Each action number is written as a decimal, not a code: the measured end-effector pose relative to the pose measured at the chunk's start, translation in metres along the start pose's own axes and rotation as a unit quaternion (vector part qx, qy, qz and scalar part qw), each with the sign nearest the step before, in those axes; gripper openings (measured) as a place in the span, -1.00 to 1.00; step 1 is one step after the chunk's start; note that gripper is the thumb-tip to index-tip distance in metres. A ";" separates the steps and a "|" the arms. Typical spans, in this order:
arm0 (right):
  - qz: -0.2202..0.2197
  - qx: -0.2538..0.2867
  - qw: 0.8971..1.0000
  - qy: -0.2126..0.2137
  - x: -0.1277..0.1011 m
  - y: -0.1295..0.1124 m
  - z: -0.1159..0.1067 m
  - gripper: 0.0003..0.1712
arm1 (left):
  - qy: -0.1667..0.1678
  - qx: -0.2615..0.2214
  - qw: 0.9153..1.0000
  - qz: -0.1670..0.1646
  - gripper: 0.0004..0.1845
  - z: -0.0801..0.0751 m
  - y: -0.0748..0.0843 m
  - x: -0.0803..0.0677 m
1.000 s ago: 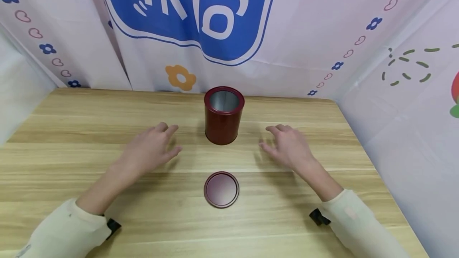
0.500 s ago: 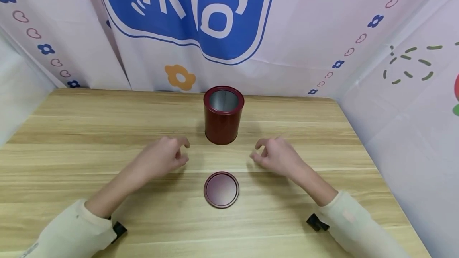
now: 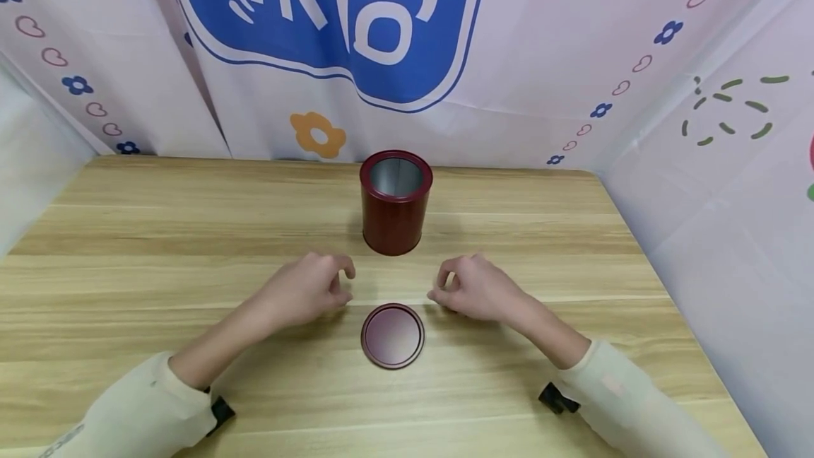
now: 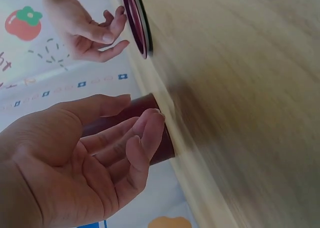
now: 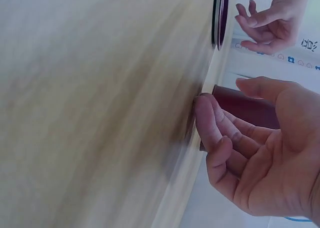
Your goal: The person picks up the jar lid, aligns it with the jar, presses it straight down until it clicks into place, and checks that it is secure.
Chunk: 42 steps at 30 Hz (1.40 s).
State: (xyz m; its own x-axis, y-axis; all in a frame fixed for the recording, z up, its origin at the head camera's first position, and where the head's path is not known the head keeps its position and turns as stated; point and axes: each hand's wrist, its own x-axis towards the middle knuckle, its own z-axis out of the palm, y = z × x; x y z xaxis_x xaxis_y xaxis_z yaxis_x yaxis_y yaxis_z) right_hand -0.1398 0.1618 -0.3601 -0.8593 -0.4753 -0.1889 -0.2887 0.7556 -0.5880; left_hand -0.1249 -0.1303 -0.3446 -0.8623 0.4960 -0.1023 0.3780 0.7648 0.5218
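A dark red round lid [image 3: 393, 336] lies flat on the wooden table. Behind it stands an upright dark red metal can [image 3: 393, 226], its top open and its grey inside bare. My left hand [image 3: 310, 288] hovers to the left of the lid, between lid and can, fingers loosely bent and holding nothing. Mirroring it on the right, my right hand [image 3: 478, 290] also holds nothing, thumb and fingers bent with a gap between them. In the left wrist view the lid [image 4: 137, 20] shows edge-on, beyond the left hand [image 4: 95, 158]. The can [image 5: 247, 107] shows behind the right hand's fingers in the right wrist view.
The light wooden table [image 3: 127, 232] reaches back to a printed cloth [image 3: 540, 90] hanging behind the can. Another white cloth [image 3: 731, 218] borders the right side. Black devices [image 3: 559, 398] sit at the cuffs of both pale sleeves.
Both hands have come inward and toward the lid from either side of the can, and their fingers have bent more. Lid and can stay where they were.
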 end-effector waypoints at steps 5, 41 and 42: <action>0.002 0.097 0.994 -0.054 -0.001 -0.002 0.005 -0.84 | -0.018 -0.035 0.999 0.013 -0.84 0.005 0.002 0.002; 0.084 0.346 0.921 -0.157 -0.001 -0.005 0.025 -0.84 | -0.128 -0.305 0.941 -0.075 -0.95 0.028 0.008 0.005; 0.083 0.347 0.921 -0.157 -0.001 -0.005 0.025 -0.84 | -0.128 -0.307 0.940 -0.077 -0.95 0.028 0.008 0.005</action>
State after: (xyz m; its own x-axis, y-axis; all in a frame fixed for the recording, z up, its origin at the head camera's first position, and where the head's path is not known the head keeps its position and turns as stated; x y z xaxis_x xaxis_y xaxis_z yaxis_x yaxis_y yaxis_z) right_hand -0.1267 0.1476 -0.3761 -0.6716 -0.5679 -0.4759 0.2696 0.4110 -0.8708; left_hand -0.1165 -0.1100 -0.3645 -0.7520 0.5420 -0.3751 -0.0780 0.4919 0.8671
